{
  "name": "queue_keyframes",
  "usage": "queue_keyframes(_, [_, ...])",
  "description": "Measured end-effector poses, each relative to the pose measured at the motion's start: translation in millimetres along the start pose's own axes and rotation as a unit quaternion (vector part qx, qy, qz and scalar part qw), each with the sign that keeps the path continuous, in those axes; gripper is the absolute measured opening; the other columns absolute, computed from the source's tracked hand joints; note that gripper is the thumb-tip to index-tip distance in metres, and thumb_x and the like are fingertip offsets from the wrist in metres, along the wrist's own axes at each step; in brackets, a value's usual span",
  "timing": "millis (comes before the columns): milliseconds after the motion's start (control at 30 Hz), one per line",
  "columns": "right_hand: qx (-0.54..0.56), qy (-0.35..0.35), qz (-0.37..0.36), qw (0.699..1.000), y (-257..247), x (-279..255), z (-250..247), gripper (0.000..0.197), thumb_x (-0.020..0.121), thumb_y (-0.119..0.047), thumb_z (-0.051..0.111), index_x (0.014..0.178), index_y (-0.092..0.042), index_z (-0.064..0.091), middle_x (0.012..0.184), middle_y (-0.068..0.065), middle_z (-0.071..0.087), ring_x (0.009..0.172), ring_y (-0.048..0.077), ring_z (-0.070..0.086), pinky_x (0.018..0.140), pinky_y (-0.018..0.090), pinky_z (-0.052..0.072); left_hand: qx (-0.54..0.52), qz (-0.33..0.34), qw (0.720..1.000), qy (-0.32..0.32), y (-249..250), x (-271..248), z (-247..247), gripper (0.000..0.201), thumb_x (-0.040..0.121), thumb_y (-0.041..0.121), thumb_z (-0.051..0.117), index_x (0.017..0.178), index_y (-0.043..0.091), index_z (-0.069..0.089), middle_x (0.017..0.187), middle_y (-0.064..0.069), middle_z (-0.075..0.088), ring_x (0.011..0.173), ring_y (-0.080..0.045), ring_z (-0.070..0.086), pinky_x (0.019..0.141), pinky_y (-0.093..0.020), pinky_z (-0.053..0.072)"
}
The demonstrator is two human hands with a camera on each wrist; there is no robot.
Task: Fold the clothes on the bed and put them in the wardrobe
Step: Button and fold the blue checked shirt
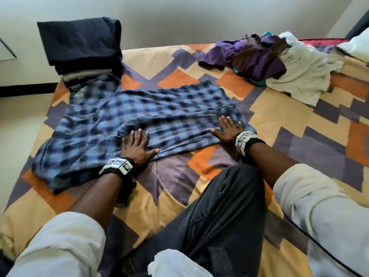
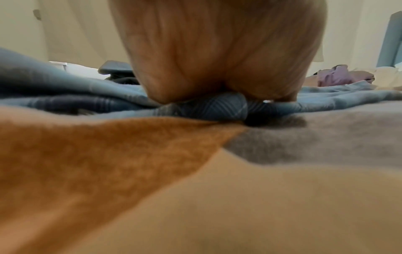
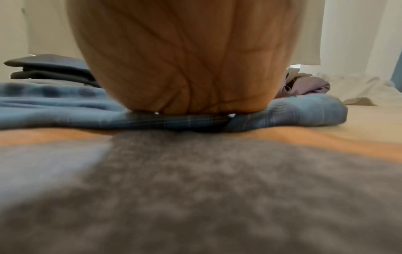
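Pressing flat on the blue-and-navy checked cotton shirt (image 1: pixel 139 112), both hands lie palm down with fingers straight and spread; the left hand (image 1: pixel 137 147) sits on the near edge of the folded-over panel, the right hand (image 1: pixel 227 129) on the same panel further right — neither grips the cloth. Shirt is spread across the middle of the bed with the orange, tan and purple geometric cover (image 1: pixel 289 120), one side folded inward; its collar end reaches the stack of folded dark navy and grey garments (image 1: pixel 81 47) at the far left corner. Left wrist view: heel of the left hand (image 2: pixel 217 56) bears on a bunched fold of the shirt (image 2: pixel 206 108); right wrist view: right hand (image 3: pixel 185 60) likewise on the shirt (image 3: pixel 293 113), cover blurred below. Far right — a loose heap of purple and brown clothes (image 1: pixel 253 54), touching a crumpled cream garment (image 1: pixel 303 76). Person's dark-trousered knee (image 1: pixel 225 206) rests on the bed between the arms.
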State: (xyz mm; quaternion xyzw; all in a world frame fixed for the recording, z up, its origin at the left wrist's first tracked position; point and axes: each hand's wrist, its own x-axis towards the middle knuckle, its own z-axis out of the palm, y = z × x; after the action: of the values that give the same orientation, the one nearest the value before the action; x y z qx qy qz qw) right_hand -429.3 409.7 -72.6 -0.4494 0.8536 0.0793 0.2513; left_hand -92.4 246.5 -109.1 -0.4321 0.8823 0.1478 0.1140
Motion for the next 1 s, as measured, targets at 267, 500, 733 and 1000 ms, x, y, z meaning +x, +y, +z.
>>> queue_keyframes(267, [-0.055, 0.057, 0.008, 0.997, -11, 0, -2, 0.085, 0.094, -0.070, 0.025, 0.155, -0.020, -0.007, 0.162, -0.002, -0.016, 0.149, 0.022, -0.017, 0.117, 0.051, -0.009, -0.041, 0.018, 0.998, 0.040, -2, -19, -13, 0.074, 0.098, 0.065, 0.030, 0.158, 0.030, 0.005, 0.166, -0.004, -0.009, 0.152, -0.023, -0.012, 0.121, -0.046, -0.010])
queue_keyframes(500, [-0.095, 0.050, -0.045, 0.993, -49, 3, -8, 0.070, 0.095, -0.020, 0.045, 0.155, -0.021, 0.009, 0.164, 0.008, 0.000, 0.149, 0.034, 0.008, 0.118, 0.051, 0.013, -0.037, -0.061, 0.994, 0.077, -30, -41, -5, 0.070, 0.099, 0.063, 0.025, 0.158, 0.028, 0.011, 0.166, -0.001, -0.003, 0.153, -0.025, -0.005, 0.120, -0.052, -0.009])
queue_keyframes(733, [-0.094, 0.146, -0.212, 0.962, -155, -5, -51, 0.025, 0.087, -0.012, 0.058, 0.109, -0.007, 0.069, 0.109, 0.021, 0.068, 0.102, 0.037, 0.063, 0.080, 0.038, 0.051, -0.116, -0.158, 0.926, 0.323, -91, -83, -34, 0.036, 0.090, 0.029, 0.054, 0.119, 0.007, 0.062, 0.126, -0.018, 0.061, 0.119, -0.035, 0.052, 0.099, -0.044, 0.040])
queue_keyframes(1000, [0.019, 0.097, -0.280, 0.955, -312, 11, -48, 0.038, 0.093, -0.015, 0.057, 0.131, -0.012, 0.060, 0.134, 0.014, 0.059, 0.118, 0.033, 0.057, 0.096, 0.034, 0.044, -0.283, -0.186, 0.936, 0.095, -174, -112, -43, 0.026, 0.086, 0.035, 0.074, 0.083, 0.009, 0.072, 0.082, -0.010, 0.071, 0.076, -0.025, 0.065, 0.071, -0.038, 0.052])
